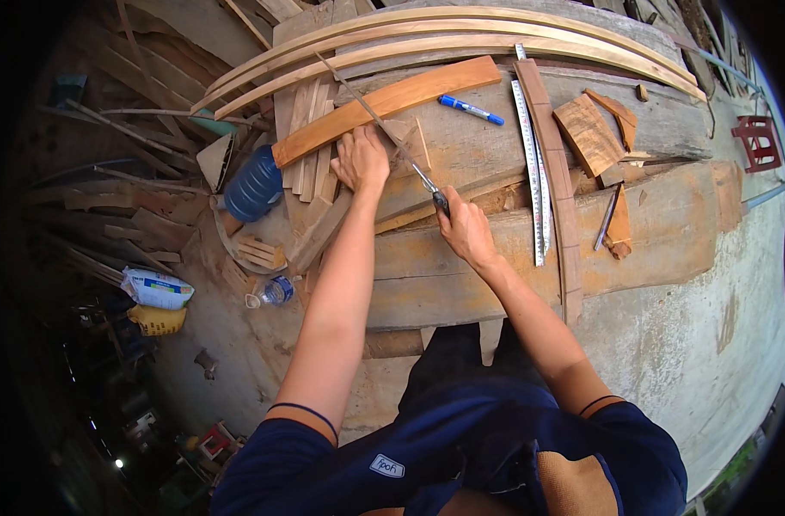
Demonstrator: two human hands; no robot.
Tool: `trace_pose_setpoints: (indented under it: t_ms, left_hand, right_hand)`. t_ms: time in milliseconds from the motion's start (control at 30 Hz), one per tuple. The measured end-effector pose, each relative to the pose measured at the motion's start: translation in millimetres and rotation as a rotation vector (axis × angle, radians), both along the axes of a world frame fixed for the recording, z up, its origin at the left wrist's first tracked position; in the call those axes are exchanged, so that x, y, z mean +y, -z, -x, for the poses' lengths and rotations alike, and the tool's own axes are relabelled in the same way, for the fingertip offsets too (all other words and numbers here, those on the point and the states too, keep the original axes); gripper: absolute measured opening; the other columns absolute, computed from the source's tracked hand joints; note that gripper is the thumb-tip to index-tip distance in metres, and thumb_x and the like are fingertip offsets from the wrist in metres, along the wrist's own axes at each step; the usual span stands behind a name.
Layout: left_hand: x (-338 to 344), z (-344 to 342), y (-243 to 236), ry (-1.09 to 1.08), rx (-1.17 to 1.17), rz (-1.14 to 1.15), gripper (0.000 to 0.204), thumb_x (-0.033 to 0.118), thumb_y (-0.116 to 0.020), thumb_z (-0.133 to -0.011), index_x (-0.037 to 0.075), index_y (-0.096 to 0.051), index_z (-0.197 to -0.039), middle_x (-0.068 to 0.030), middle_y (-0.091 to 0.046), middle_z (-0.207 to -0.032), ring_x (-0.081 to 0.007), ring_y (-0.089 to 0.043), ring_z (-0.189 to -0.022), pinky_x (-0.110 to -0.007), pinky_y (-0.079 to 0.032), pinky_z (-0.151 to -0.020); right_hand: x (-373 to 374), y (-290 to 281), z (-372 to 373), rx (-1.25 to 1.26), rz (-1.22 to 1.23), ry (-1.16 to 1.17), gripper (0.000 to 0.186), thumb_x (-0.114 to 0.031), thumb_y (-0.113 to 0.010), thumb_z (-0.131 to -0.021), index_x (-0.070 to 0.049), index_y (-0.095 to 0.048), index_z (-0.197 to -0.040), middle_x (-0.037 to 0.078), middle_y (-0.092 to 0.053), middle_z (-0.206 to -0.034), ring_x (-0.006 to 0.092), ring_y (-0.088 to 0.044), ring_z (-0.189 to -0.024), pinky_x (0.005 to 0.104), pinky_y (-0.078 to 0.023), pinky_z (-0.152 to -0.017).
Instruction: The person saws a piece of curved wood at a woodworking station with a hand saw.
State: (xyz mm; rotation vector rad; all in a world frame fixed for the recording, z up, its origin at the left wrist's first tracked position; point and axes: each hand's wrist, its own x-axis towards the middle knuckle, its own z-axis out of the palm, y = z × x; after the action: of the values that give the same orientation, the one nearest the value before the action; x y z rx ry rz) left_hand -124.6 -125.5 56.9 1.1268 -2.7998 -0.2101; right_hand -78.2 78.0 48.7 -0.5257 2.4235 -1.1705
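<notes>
In my right hand [468, 225] is the dark handle of a handsaw [403, 148]. Its long, narrow blade slants up and to the left, crossing over a reddish-brown curved wooden plank [431, 89]. My left hand [361, 160] grips the plank's near edge, left of the blade, with the fingers curled against the wood. Thin wood strips [308, 148] lie under the plank's left end. A small wood offcut [420, 142] sits just right of the blade. I cannot tell how deep the blade sits in the plank.
Long curved wood strips [461, 41] arch across the far side of the board bench [461, 288]. Right of the plank lie a blue marker [471, 109], a white ruler [527, 172], a brown curved strip [554, 189] and a wood block [588, 135]. A blue jug [255, 185] stands left.
</notes>
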Motion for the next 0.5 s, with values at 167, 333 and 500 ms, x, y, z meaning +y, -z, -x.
trace_pose_setpoints:
  t_ms: [167, 333, 500]
  left_hand:
    - [-3.0, 0.3, 6.8, -0.050, -0.008, 0.039, 0.042, 0.035, -0.033, -0.106, 0.011, -0.067, -0.116, -0.0095, -0.068, -0.115, -0.0265, -0.059, -0.111, -0.045, -0.037, -0.092]
    - [-1.1, 1.5, 8.7, -0.062, -0.040, 0.049, 0.044, 0.036, -0.032, -0.106, 0.010, -0.067, -0.113, -0.0094, -0.069, -0.114, -0.0266, -0.060, -0.110, -0.046, -0.038, -0.093]
    - [0.4, 2.9, 8.5, -0.067, -0.038, 0.045, 0.045, 0.036, -0.032, -0.106, 0.008, -0.067, -0.111, -0.0098, -0.069, -0.112, -0.0269, -0.059, -0.110, -0.046, -0.038, -0.093]
  right_hand:
    - [0.9, -4.0, 10.9, -0.101, 0.075, 0.035, 0.021, -0.024, -0.058, -0.096, -0.004, -0.056, -0.103, 0.028, -0.065, -0.078, 0.0501, -0.063, -0.080, 0.0579, -0.049, -0.071]
    - [35.2, 0.8, 28.9, -0.396, 0.253, 0.094, 0.044, -0.039, -0.060, -0.099, 0.000, -0.053, -0.079, 0.009, -0.044, -0.059, 0.0173, -0.049, -0.055, 0.0375, -0.041, -0.055]
    - [69.3, -25.4, 32.5, -0.140, 0.187, 0.087, 0.040, -0.037, -0.059, -0.099, -0.001, -0.055, -0.083, 0.016, -0.050, -0.060, 0.0307, -0.053, -0.053, 0.0451, -0.039, -0.055]
